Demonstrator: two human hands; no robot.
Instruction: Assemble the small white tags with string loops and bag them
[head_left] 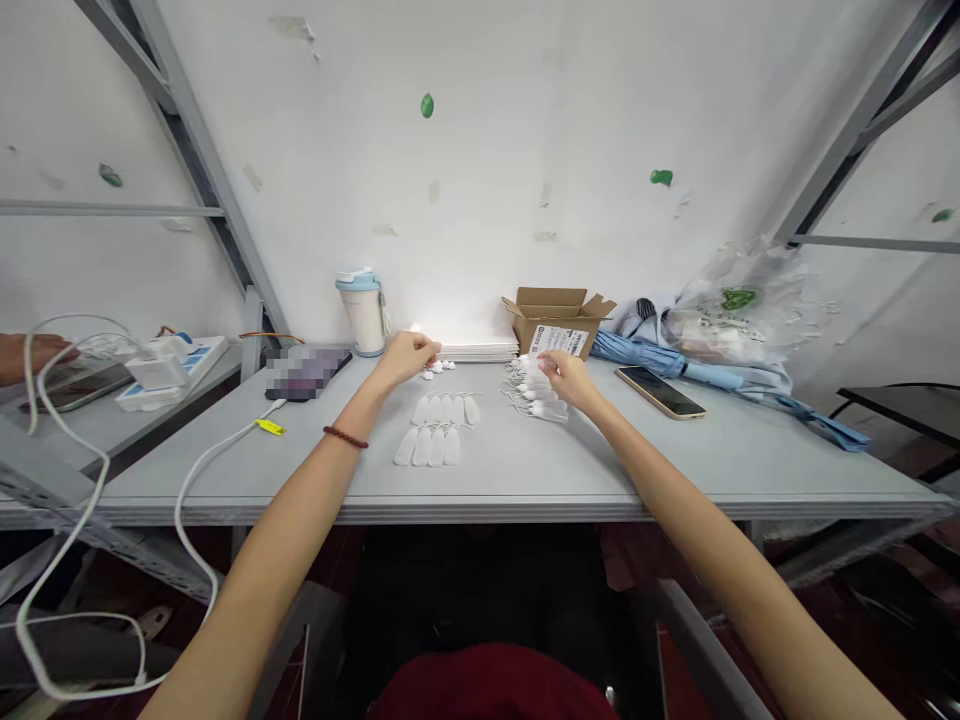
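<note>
My left hand (409,356) is above the back of the grey table, its fingers pinched together; what they hold, if anything, is hidden. Small white lumps (435,369) lie just beneath it. My right hand (568,376) pinches the end of one of the white oblong pouches with strings (546,408), which lie overlapping in a column in front of the cardboard box. Between the hands, nearer the front edge, similar white pouches lie in two neat rows, a back row (445,410) and a front row (427,447).
An open cardboard box (559,318) and a stack of white sheets (480,351) stand by the wall. A tumbler (364,312) and a cabled device (307,374) are left. A phone (661,391), blue umbrella (652,358) and plastic bag (739,315) lie right. Another person's hand (30,357) shows far left.
</note>
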